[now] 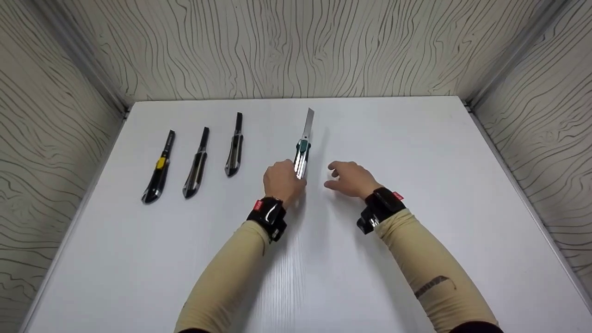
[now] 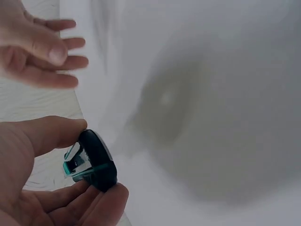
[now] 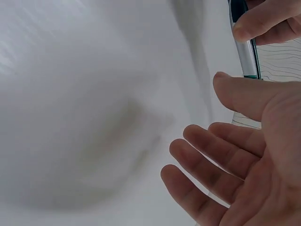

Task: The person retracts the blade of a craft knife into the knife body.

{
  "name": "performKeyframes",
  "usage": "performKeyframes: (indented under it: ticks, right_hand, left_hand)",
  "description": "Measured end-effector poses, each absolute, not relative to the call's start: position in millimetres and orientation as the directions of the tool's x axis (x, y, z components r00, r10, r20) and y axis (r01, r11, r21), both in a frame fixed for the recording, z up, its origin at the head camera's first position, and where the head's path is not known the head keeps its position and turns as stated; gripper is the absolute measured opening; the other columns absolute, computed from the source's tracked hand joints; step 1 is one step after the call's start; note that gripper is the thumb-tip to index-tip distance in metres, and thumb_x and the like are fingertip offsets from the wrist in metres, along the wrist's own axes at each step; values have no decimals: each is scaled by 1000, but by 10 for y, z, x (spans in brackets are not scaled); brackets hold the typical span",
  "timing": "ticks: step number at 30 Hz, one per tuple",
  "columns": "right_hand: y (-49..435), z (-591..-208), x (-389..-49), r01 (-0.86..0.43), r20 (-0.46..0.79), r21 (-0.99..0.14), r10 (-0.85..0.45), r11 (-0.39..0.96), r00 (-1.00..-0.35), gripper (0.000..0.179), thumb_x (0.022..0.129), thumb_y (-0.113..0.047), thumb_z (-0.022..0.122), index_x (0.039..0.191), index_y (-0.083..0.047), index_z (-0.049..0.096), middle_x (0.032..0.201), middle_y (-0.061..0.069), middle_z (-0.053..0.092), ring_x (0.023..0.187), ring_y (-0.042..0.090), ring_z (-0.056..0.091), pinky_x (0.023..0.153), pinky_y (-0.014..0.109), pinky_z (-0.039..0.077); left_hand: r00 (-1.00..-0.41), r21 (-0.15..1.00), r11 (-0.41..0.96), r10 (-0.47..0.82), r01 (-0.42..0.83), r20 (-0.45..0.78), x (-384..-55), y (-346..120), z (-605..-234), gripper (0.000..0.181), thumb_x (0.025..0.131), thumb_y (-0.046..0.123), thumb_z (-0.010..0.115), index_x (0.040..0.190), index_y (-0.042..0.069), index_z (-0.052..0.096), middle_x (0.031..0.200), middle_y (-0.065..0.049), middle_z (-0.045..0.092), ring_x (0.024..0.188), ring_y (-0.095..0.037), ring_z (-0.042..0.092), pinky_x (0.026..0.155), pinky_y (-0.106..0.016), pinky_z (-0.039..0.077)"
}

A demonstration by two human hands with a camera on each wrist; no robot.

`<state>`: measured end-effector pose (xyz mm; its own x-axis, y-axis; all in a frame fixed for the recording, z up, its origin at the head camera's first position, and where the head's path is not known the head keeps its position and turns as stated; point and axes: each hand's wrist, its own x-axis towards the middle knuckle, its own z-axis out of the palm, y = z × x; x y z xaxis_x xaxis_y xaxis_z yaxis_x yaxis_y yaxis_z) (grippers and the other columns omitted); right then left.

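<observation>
My left hand (image 1: 282,181) grips the lower handle of a silver and green utility knife (image 1: 302,152), whose long blade is out and points to the far side. In the left wrist view, thumb and fingers pinch the dark green butt end of the knife (image 2: 96,160); its blade is hidden there. To the right, my right hand (image 1: 351,179) hovers apart from the knife with nothing in it. Its fingers are relaxed and spread in the right wrist view, where the left hand (image 3: 270,21) shows at the top right corner.
On the left of the white table (image 1: 407,138) lie a black knife with a yellow slider (image 1: 158,175), a dark silver-edged knife (image 1: 196,169) and a similar one (image 1: 234,150). Wood-patterned panels (image 1: 296,51) stand behind the table and on both sides.
</observation>
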<state>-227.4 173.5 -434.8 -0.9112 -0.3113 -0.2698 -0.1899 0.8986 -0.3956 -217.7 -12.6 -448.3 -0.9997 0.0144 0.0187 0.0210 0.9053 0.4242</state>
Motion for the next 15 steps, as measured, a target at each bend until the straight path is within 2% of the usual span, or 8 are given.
performKeyframes:
  ticks: [5, 8, 12, 15]
  right_hand:
    - [1746, -4377, -2317, -144, -237, -484, -287, 863, -928, 53, 96, -35, 57, 134, 2, 52, 122, 22, 66, 115, 37, 61, 98, 51, 48]
    - [1743, -4395, -2342, -124, -202, -530, -266, 839, -942, 53, 99, -36, 52, 133, 3, 53, 121, 24, 66, 115, 38, 61, 97, 51, 48]
    - [1730, -4423, -2369, -113, -151, -567, -237, 816, -960, 48, 100, -37, 49, 125, 3, 60, 117, 23, 67, 110, 37, 62, 94, 49, 49]
    - [1713, -4445, -2380, -103, -124, -581, -213, 808, -969, 44, 100, -38, 49, 115, 0, 65, 110, 20, 69, 99, 33, 63, 86, 45, 50]
  left_hand:
    - [-998, 415, 907, 57, 69, 40, -2074, -36, -4508, 21, 79, 27, 74, 76, 10, 62, 66, -2, 63, 58, -17, 53, 50, -31, 40]
    - [-995, 409, 907, 79, 97, 60, -2032, 25, -4516, 22, 78, 29, 74, 75, 11, 62, 66, -2, 62, 58, -17, 53, 51, -32, 42]
    - [-992, 404, 907, 98, 121, 76, -1987, 110, -4514, 22, 78, 29, 74, 74, 11, 61, 67, -3, 63, 58, -17, 54, 53, -34, 46]
    - [-990, 393, 909, 117, 138, 78, -1954, 163, -4511, 23, 77, 29, 74, 75, 11, 61, 68, -3, 64, 58, -18, 54, 54, -35, 48]
